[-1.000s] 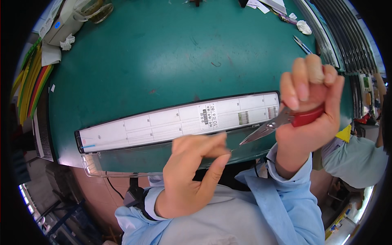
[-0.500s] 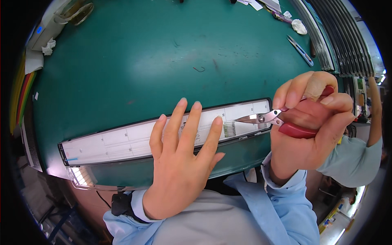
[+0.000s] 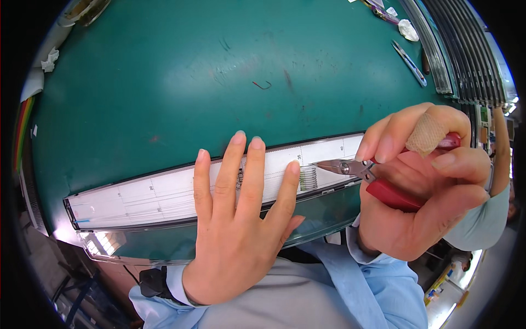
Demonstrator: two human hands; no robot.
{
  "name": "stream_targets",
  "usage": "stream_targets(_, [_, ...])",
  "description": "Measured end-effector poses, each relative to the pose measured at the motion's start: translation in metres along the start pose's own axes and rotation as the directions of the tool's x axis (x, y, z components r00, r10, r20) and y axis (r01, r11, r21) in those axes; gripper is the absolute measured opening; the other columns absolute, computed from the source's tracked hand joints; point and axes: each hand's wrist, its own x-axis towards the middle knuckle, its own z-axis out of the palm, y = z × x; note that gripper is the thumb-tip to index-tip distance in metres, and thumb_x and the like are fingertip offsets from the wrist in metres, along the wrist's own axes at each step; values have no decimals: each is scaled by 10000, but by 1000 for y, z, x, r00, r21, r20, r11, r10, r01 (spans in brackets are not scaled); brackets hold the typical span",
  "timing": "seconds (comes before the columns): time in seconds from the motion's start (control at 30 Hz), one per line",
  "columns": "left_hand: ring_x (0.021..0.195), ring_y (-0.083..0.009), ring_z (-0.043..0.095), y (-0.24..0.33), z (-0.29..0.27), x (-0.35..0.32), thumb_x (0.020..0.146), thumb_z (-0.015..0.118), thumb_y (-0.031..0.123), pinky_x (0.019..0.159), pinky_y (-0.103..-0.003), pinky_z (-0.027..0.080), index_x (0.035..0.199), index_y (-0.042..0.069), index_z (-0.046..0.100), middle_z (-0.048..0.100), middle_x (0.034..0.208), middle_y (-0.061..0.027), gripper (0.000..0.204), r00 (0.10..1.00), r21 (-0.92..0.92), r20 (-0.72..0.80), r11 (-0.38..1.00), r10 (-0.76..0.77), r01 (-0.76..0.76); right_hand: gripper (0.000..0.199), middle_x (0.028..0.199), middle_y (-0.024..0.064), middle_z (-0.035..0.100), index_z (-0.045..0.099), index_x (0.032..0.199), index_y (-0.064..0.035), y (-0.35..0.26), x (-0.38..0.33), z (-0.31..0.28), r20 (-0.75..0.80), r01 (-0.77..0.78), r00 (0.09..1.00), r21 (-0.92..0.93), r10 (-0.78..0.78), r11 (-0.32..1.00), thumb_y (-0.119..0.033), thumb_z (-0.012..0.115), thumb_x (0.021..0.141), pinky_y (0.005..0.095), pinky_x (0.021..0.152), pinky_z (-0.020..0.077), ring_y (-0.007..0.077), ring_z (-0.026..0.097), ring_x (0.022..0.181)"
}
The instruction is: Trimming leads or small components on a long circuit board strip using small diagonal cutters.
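1. While the left hand (image 3: 235,219) lies flat with its fingers spread, palm down, it presses on the long white strip (image 3: 164,192), which runs from the lower left of the frame up toward the centre right
2. That hand's grip is open: nothing is clasped, and the fingertips (image 3: 239,138) reach just past the strip's far edge onto the green surface (image 3: 164,82)
3. The right hand (image 3: 422,192), at the right of the frame, is closed around the red handles of a pair of small pliers (image 3: 350,167), with a bandage on its forefinger
4. The pliers' pointed metal tips aim left and sit just above a small ridged component (image 3: 308,178) on the strip, close beside the left hand's little finger; whether they touch it cannot be told
5. The strip lies along the near edge of the surface, just in front of the person's light blue shirt
6. Beyond the strip the green surface lies open across the middle of the frame
7. At the upper right lie a slim tool (image 3: 409,63), a crumpled white scrap (image 3: 408,30) and a stack of dark rails (image 3: 455,49)
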Motion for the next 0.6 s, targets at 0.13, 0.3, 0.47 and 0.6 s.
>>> stream_targets(0.13, [1292, -450, 371, 1, 0, 1, 718, 731, 259, 1040, -648, 262, 1300, 123, 578, 370, 1383, -264, 617, 1000, 20, 10, 1000, 10, -10, 399, 940, 140, 439, 464, 1071, -105, -7, 3, -5, 95, 24, 995, -68, -18, 997, -443, 255, 1030, 302, 549, 504, 195, 508, 712])
stream_targets(0.3, [1294, -444, 366, 1, 0, -1, 787, 673, 336, 1047, -645, 248, 1300, 137, 579, 371, 1379, -260, 559, 1000, 71, 7, 997, 3, -4, 390, 946, 148, 441, 465, 1070, -106, -19, 14, 19, 69, -29, 997, -187, 43, 982, -436, 261, 1031, 303, 538, 507, 197, 512, 700])
stream_targets(0.47, [1293, -441, 368, 1, 0, 1, 818, 645, 352, 1047, -642, 248, 1296, 138, 581, 371, 1377, -256, 528, 1000, 65, 12, 998, 13, -13, 378, 941, 145, 435, 466, 1067, -109, -24, 16, 17, 133, -51, 987, -280, 91, 959, -429, 270, 1030, 302, 529, 507, 196, 509, 687])
stream_targets(0.6, [1293, -441, 367, 2, -1, 1, 835, 630, 362, 1047, -642, 248, 1294, 140, 583, 365, 1383, -253, 511, 1000, 66, 14, 998, 22, -23, 374, 916, 129, 422, 469, 1074, -111, -23, 16, 18, 71, -53, 995, -211, 69, 976, -428, 274, 1030, 305, 531, 509, 194, 509, 690])
